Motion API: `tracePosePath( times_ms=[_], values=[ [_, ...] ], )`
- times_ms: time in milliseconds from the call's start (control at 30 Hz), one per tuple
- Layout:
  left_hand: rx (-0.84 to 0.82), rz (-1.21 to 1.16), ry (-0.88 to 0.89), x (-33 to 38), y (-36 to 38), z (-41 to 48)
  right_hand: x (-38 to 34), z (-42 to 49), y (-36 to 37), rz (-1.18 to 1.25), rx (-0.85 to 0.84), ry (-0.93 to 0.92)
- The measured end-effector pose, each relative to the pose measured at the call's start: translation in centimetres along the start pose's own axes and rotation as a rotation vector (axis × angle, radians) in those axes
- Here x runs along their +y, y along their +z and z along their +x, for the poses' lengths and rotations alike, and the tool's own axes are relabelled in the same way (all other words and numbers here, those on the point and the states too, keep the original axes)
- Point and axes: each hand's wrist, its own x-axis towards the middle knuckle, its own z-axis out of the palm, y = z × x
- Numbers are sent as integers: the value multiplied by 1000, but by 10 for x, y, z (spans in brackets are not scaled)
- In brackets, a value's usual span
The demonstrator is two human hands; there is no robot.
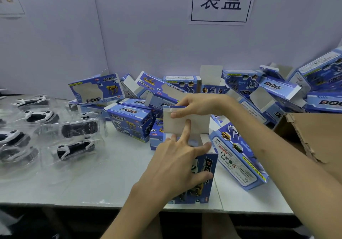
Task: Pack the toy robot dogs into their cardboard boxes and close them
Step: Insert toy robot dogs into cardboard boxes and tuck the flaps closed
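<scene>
A blue printed cardboard box (207,166) stands upright at the white table's (92,179) front edge, its grey flap (197,126) raised. The left hand (174,163) grips its body; the right hand (196,105) pinches the flap's top. Behind it crowd matching blue boxes (129,120); black-and-white toy dogs (74,149) in clear trays (46,157) lie left.

Even, cool light filled the frame; shadows were faint, wide-angle bending curved the edges, and the picture looked slightly soft throughout.
</scene>
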Motion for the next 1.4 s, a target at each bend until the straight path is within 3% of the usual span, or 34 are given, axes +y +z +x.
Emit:
tracePosePath(
  times_ms=[267, 400, 633, 800, 900, 1233, 1400],
  values=[
    [27, 62, 5, 4, 9, -8, -5, -20, 9, -24, -72, 26],
    [78, 62, 14, 5, 7, -13, 0, -34, 36, 17, -162, -61],
    [179, -30, 11, 10, 9, -21, 14, -41, 68, 66, -10, -146],
    [215, -226, 32, 9, 7, -33, 18, -42, 64, 240, 61, -244],
    [243, -225, 41, 18, 13, -46, 20, -43, 65, 197, 99, -303],
    [174, -93, -15, 33, 19, -64, 23, -44, 62, 138, 12, -284],
    [236, -302, 69, 25, 20, -70, 24, -45, 63, 128, -5, -287]
  ],
)
